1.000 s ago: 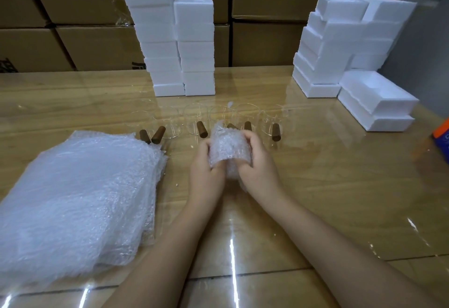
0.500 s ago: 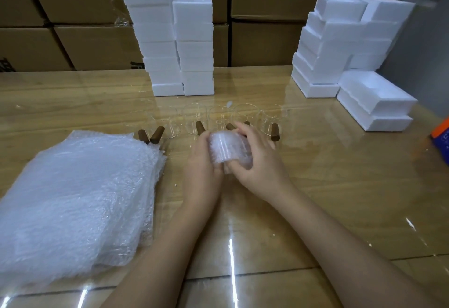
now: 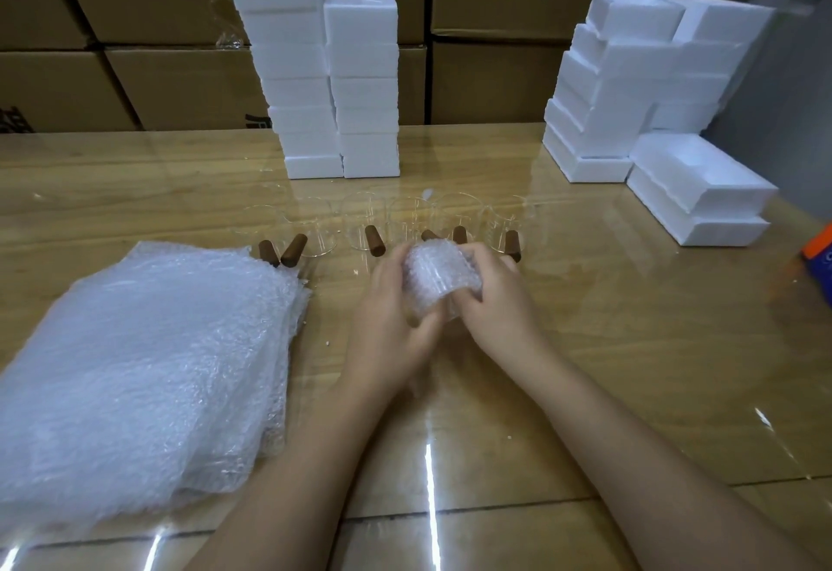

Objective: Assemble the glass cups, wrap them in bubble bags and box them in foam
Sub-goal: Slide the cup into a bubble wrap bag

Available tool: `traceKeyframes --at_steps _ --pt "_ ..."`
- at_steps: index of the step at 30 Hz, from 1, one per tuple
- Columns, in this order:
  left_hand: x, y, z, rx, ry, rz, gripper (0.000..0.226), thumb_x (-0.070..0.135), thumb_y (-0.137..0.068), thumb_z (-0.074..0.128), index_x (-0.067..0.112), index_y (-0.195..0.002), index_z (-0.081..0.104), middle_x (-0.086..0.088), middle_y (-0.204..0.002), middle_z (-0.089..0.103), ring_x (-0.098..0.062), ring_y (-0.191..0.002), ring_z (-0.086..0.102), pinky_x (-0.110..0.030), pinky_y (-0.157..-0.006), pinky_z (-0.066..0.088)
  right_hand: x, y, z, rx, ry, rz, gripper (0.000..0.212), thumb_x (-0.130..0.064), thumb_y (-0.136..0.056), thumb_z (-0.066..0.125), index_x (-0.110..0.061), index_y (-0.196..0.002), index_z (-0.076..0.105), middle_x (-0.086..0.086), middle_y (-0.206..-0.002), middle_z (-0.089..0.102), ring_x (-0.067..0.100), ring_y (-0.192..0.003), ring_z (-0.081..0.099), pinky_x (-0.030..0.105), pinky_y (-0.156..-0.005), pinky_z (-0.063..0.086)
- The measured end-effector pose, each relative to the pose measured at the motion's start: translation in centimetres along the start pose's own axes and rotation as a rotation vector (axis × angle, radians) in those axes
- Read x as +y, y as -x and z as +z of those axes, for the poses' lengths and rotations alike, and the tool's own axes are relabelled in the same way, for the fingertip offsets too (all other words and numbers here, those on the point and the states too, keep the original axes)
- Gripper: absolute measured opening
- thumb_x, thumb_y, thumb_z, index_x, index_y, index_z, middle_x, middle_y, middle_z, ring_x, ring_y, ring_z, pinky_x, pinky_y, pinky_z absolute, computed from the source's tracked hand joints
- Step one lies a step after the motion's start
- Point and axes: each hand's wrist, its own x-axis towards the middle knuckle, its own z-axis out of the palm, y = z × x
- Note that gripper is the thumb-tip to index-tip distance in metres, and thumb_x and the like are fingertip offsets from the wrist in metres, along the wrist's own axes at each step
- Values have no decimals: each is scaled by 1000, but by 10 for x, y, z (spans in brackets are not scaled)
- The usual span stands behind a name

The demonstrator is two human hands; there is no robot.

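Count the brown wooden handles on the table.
6: leftmost handle and its neighbour by the bubble bag pile; third handle left of the wrapped cup; fourth handle and fifth handle just behind it; sixth handle to its right. Others may hide behind it.

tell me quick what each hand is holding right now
Left hand: grips the bubble-wrapped clear glass cup.
Right hand: grips the same cup.

I'm looking into a packing warehouse: printed cardboard cartons (image 3: 157, 7) are standing stacked behind the table (image 3: 630, 345), white foam boxes (image 3: 364, 93) are sitting in columns on it, and a heap of bubble bags (image 3: 135, 368) is lying alongside.
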Motion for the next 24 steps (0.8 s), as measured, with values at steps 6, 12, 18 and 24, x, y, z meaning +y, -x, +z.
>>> traceKeyframes --at_steps 6,12,18,24 --pt "-6 -3 -10 -227 -201 199 88 32 -76 67 33 -148 17 -8 -128 46 -13 -114 47 -28 -95 42 6 -11 -17 -136 -10 -13 24 -20 -82 51 -37 -99 52 -7 -90 46 20 -86 52 28 -66 41" --pt "-6 -8 -11 -221 -470 582 79 46 -72 76 16 -137 44 -13 -142 48 -31 -133 43 -49 -101 42 -1 -6 -19 -366 244 -116 3 -26 -81 54 -24 -78 55 2 -79 56 21 -78 55 32 -62 45" --pt "-5 -2 -10 -255 -28 319 63 41 -66 72 10 -119 56 0 -144 47 -16 -124 54 -36 -89 53 -2 -5 -18 -370 14 -190 17 -30 -85 61 -17 -95 61 -4 -95 57 15 -93 56 32 -81 47" --pt "-6 -3 -7 -27 84 -124 66 37 -54 85 45 -108 47 27 -98 58 25 -92 50 5 -71 35 -8 2 -18 249 -21 -655 30 -30 -90 46 -14 -87 71 -4 -99 66 20 -101 60 44 -94 36"
